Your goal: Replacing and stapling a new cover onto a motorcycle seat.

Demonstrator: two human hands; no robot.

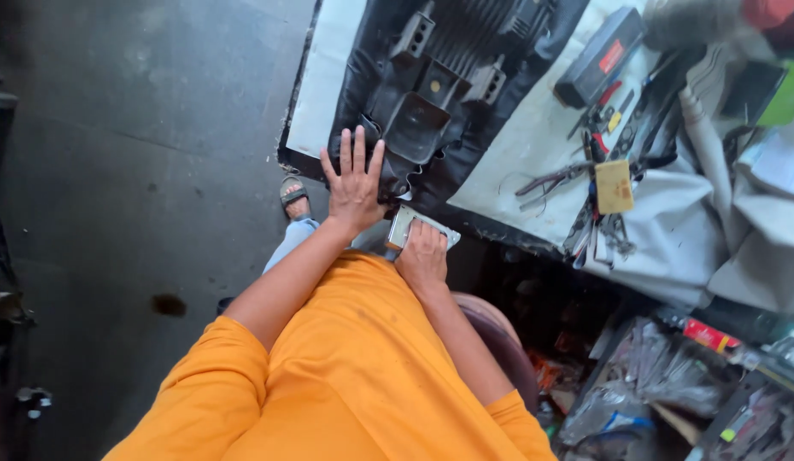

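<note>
My left hand (354,181) lies flat with fingers spread on the edge of a large black engine casing (448,77) that rests on a white sheet on the workbench. My right hand (422,254) grips a small flat silvery metal part (403,224) at the bench's near edge, just beside the casing. The casing has cooling fins and a square opening (416,126) close to my left fingertips. Both arms come out of orange sleeves.
Pliers, cutters and other hand tools (597,162) lie scattered on the white bench cover (533,128), with a dark box (600,55) beyond. Cluttered packets and parts (662,376) fill the lower right. A sandalled foot (294,198) stands on the grey concrete floor (140,171).
</note>
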